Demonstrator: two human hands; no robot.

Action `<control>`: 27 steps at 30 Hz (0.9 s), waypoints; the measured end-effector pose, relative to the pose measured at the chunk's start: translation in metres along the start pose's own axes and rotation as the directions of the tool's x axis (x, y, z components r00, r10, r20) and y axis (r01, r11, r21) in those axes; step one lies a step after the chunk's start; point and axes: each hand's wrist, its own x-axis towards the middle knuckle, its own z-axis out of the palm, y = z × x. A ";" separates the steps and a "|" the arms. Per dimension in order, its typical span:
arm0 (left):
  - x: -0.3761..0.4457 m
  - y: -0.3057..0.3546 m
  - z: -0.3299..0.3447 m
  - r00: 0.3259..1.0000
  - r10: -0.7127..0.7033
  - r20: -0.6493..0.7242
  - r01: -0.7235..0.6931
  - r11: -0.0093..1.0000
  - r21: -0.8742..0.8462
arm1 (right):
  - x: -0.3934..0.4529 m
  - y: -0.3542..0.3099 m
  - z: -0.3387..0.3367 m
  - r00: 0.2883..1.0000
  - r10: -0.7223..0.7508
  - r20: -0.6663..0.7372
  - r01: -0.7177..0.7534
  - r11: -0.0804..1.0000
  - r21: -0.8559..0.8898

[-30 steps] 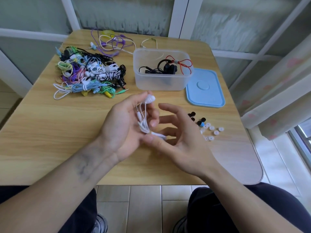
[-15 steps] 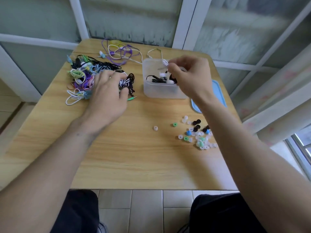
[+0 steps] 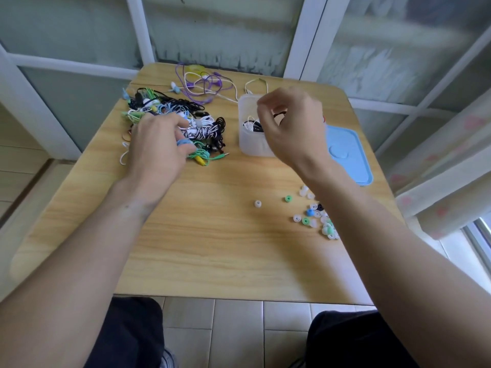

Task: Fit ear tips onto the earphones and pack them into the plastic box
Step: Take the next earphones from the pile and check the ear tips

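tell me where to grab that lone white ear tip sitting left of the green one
Pinch the lone white ear tip across its rounded sides, coming straight down from above. It appears to sit on the bare table with its hole facing up, well apart from the green ear tip and the cluster, so there is room for fingers on either side. It is tiny, so fingertips rather than a whole-hand grasp probably suit it.
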 end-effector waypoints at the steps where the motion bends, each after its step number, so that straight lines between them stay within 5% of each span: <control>1: -0.001 0.001 -0.002 1.000 0.010 -0.020 -0.011 1.000 -0.022 | -0.005 -0.003 0.000 1.000 -0.023 -0.001 0.023 1.000 0.020; 4: -0.006 0.007 -0.012 0.995 0.032 -0.091 -0.042 0.992 -0.116 | -0.019 -0.015 0.001 0.996 -0.040 0.081 0.030 0.992 0.122; 7: -0.008 0.015 -0.021 0.993 -0.079 -0.087 0.035 0.906 -0.422 | -0.033 -0.026 0.001 0.970 0.025 0.240 -0.077 0.975 0.208; 13: -0.024 0.031 -0.020 0.977 -0.078 0.198 0.201 0.643 -0.739 | -0.055 -0.033 -0.012 0.838 0.170 0.518 -0.425 0.799 0.425; 21: -0.062 0.059 0.003 0.875 -0.116 0.470 0.478 0.360 -0.801 | -0.095 -0.014 -0.045 0.697 0.269 0.665 -0.681 0.539 0.495; 24: -0.072 0.070 0.004 0.821 -0.085 0.564 0.564 0.275 -0.779 | -0.108 -0.002 -0.056 0.707 0.297 0.641 -0.677 0.545 0.495; 27: -0.080 0.073 0.008 0.767 -0.029 0.640 0.616 0.309 -0.724 | -0.120 0.006 -0.062 0.747 0.352 0.563 -0.638 0.616 0.462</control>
